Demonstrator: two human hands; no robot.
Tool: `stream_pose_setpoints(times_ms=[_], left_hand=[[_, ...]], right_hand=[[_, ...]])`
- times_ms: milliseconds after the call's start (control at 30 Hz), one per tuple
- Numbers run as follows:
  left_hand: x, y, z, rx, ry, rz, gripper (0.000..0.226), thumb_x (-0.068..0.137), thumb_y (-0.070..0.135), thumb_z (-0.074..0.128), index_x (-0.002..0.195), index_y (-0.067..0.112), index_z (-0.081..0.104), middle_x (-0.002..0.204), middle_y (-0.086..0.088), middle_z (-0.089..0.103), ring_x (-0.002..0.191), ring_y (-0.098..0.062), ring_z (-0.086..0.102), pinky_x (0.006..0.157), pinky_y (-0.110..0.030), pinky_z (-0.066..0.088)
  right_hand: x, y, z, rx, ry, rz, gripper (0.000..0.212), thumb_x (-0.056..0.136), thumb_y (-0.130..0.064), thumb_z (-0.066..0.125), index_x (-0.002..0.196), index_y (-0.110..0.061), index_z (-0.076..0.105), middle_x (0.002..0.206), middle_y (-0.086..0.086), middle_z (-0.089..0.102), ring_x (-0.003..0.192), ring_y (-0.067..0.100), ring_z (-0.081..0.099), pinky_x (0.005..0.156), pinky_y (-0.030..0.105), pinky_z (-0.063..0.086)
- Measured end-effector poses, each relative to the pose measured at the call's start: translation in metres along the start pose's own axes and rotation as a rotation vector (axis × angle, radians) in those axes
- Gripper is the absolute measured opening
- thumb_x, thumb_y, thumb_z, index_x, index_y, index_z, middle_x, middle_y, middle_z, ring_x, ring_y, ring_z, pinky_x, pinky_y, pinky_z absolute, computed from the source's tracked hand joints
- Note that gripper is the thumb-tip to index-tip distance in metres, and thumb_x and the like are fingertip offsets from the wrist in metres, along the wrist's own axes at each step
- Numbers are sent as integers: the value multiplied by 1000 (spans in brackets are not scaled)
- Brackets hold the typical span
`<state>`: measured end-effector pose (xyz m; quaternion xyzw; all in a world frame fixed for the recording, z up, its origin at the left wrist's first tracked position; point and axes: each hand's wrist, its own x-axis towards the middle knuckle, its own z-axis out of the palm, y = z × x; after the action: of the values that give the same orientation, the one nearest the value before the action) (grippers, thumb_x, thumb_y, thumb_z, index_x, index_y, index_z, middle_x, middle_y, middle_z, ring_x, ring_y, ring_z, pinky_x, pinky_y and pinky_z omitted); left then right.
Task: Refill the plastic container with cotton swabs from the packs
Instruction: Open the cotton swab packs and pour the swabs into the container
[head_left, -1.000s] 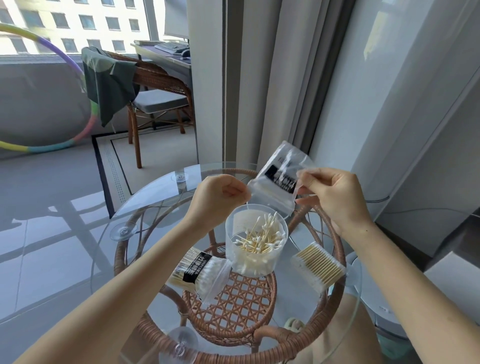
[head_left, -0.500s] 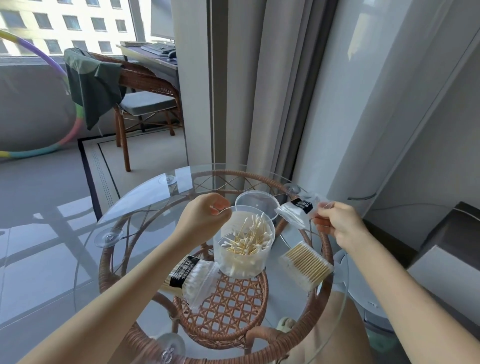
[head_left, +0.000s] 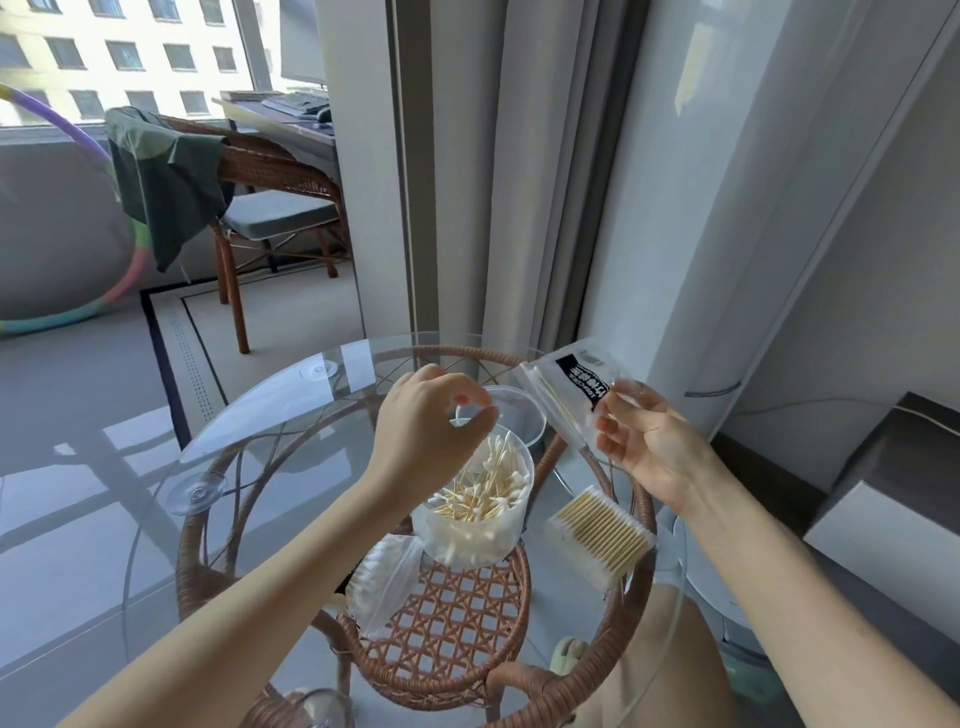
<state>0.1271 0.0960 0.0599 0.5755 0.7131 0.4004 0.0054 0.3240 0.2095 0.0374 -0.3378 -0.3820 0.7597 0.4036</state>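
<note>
The clear plastic container (head_left: 478, 525) stands in the middle of the round glass table (head_left: 249, 415), partly filled with loose cotton swabs. My left hand (head_left: 431, 426) hovers over its back rim, fingertips drawn together with nothing visible between them. To the right, my right hand (head_left: 644, 441) pinches a nearly empty clear pack (head_left: 561, 395) with a black label, held tilted in the air; a stick or two shows inside. A full zip pack (head_left: 384, 577) lies front left of the container, partly hidden by my forearm. Another pack of swabs (head_left: 597, 535) lies to the right.
The container's clear lid (head_left: 519, 415) lies just behind it. A rattan frame with a woven shelf (head_left: 452, 618) shows under the glass. Curtains and a wall stand close behind the table, a grey box (head_left: 883, 488) sits at the right, and a wicker chair (head_left: 270, 208) stands far left.
My left hand let go of the pack and dropped to the container's rim. My right hand carried the pack off to the right, away from above the container.
</note>
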Motion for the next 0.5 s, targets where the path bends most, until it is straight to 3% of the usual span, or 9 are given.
stream_pose_setpoints(times_ms=[67, 167, 333, 500], left_hand=[[2, 8, -1, -188, -95, -62, 7, 80, 28, 68, 81, 22, 70, 83, 8, 65, 77, -8, 57, 66, -18, 47], [3, 17, -4, -549, -200, -288, 8, 79, 25, 70, 79, 18, 68, 81, -3, 71, 76, -16, 66, 73, -29, 57], [-1, 14, -4, -601, -59, -288, 14, 74, 9, 73, 80, 13, 61, 78, -4, 68, 72, -14, 64, 68, -25, 55], [-6, 12, -6, -734, -51, -326, 6, 78, 6, 69, 80, 10, 65, 83, -10, 71, 77, -18, 68, 68, -26, 57]], right_hand=[[-3, 2, 10, 14, -28, -10, 11, 76, -7, 61, 80, -17, 64, 80, 9, 68, 70, 19, 63, 53, 27, 55], [-7, 9, 26, 11, -46, -16, 10, 74, -9, 63, 80, -17, 63, 82, 9, 70, 69, 20, 65, 55, 28, 57], [-11, 18, 39, 118, -73, 6, 16, 86, -4, 56, 80, -16, 63, 77, 8, 72, 67, 18, 70, 54, 27, 57], [-15, 23, 49, 175, -102, 6, 10, 77, -6, 62, 84, -13, 64, 80, 10, 73, 66, 19, 71, 56, 29, 58]])
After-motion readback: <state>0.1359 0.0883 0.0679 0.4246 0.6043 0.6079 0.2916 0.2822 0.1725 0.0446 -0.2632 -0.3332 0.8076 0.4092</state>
